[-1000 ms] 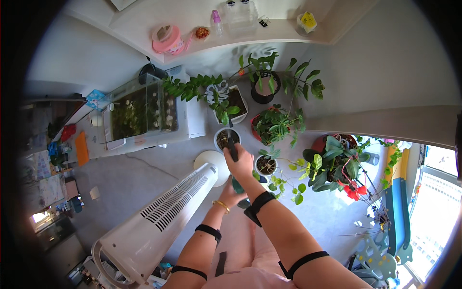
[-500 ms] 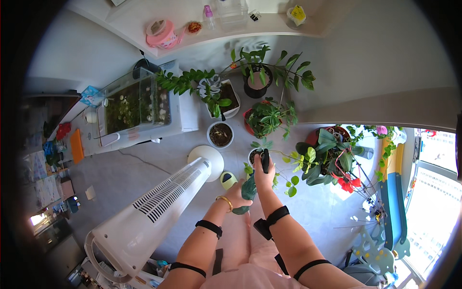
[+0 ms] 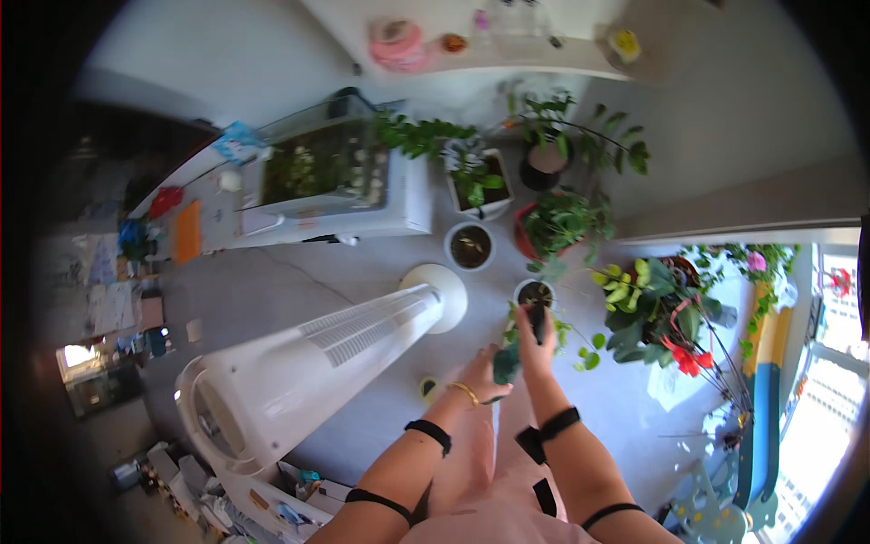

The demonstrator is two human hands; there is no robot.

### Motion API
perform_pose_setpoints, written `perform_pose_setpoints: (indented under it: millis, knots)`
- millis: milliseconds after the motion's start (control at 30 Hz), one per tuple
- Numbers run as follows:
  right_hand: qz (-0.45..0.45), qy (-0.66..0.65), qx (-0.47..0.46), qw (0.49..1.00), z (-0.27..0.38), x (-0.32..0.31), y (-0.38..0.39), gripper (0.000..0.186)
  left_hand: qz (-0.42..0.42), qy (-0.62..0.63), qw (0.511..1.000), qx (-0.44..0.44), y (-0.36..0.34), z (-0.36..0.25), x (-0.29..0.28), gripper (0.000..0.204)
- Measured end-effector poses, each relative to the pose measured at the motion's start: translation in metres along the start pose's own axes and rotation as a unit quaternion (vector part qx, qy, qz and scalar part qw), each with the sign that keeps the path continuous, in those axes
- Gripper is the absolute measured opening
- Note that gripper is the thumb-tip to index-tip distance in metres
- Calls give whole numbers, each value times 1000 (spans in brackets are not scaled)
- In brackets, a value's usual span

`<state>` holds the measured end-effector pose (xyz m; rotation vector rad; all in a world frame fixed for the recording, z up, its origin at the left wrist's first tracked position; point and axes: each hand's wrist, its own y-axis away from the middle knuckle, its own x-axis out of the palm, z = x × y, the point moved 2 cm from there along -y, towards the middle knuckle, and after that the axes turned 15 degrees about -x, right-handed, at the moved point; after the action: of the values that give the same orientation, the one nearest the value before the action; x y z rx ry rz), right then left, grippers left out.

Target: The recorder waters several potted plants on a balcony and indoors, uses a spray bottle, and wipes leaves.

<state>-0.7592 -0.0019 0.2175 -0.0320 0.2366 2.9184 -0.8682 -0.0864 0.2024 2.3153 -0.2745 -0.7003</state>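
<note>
My right hand (image 3: 536, 349) is closed round the black head (image 3: 537, 322) of a spray bottle. Its dark green body (image 3: 507, 364) is gripped by my left hand (image 3: 483, 374), which wears a gold bangle. The bottle is held out low in front of me, slightly blurred. Just beyond my right hand stands a small white pot (image 3: 534, 292) with a young plant. Trailing light green leaves (image 3: 589, 354) spread to the right of the hands. Parts of my fingers and the bottle's underside are hidden.
Left of my arms leans a tall white tower fan (image 3: 317, 354). Beyond are a pot of soil (image 3: 470, 246), a square white planter (image 3: 494, 204) and a red-potted plant (image 3: 555, 225). A glass tank (image 3: 322, 168) stands back left. A red-flowered plant (image 3: 657, 317) is at right.
The view has swung, so the room appears further right. Both hands keep hold of the spray bottle. The yellow-green slipper is now nearer me and further from the fan base.
</note>
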Motion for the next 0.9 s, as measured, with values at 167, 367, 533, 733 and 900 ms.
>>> perform_pose_setpoints:
  millis: [167,367,533,733,900]
  knots:
    - [35,-106,-22,994,30,-22,44,25,-59,-72,995,18,34,-5,1,60]
    - [92,-114,34,989,59,36,189,37,-102,-63,992,28,143,91,-40,57]
    - [267,-65,9,961,107,119,336,32,-153,-26,987,-33,278,216,-70,59]
    - [507,-139,28,851,109,261,498,35,-289,87,949,-89,448,328,-163,65]
    - [651,-104,10,752,169,352,577,32,-362,171,902,-162,556,348,-228,77]
